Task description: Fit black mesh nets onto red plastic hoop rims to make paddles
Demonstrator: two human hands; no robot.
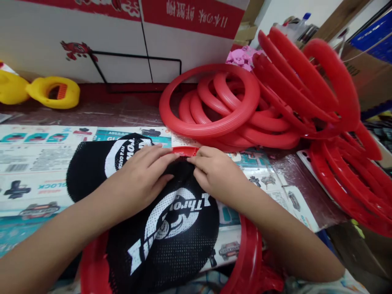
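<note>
A red plastic ring lies in front of me, with its far edge between my hands. Over it is a round black mesh fabric printed with white lettering. My left hand is closed at the far rim, fingers bent over the mesh edge and thumb below. My right hand pinches the mesh edge against the same rim, a little to the right. A second black printed mesh disc lies flat to the left, partly under my left hand. My fingers hide part of the rim.
Red rings are heaped behind my hands, and more red ring parts are stacked to the right. Yellow plastic pieces sit at the back left. A white and red carton stands behind. Printed cardboard covers the table.
</note>
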